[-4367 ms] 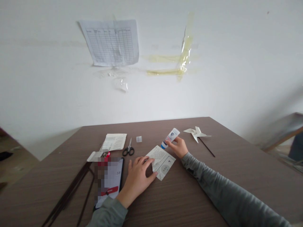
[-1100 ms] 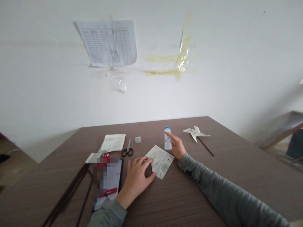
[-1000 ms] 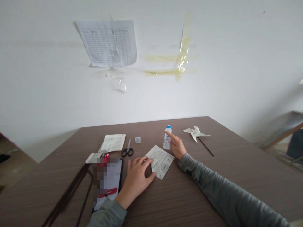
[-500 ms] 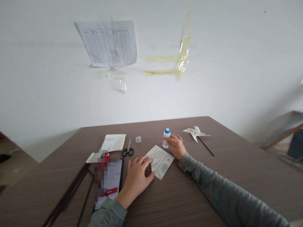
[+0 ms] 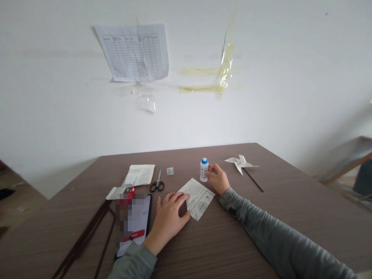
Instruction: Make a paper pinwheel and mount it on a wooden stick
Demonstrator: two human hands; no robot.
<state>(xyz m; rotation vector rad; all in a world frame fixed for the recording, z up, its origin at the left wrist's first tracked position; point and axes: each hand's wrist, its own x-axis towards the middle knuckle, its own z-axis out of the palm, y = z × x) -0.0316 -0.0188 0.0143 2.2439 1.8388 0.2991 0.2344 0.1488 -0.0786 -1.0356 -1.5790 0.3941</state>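
Printed paper square [image 5: 197,197], set cornerwise, lies at the middle of a brown wood-grain table [image 5: 186,252]. The left hand [image 5: 170,217] rests at its left side, fingers spread wide, with thumb and forefinger at the paper's edge. Just beyond the paper, a white bottle [image 5: 204,170] stands upright, blue top uppermost. The right hand [image 5: 219,180] is at the bottle's right side, fingers curled and narrow; whether they grip it cannot be told. Farther right lies a white paper pinwheel [image 5: 241,164] on a dark stick [image 5: 254,181]. Left of the bottle are a small clear cap [image 5: 170,171], black-handled scissors [image 5: 157,185] and a stack of printed paper [image 5: 140,175]. Nearer on the left lie a phone [image 5: 135,221], its screen partly blurred, and long dark sticks [image 5: 84,236].
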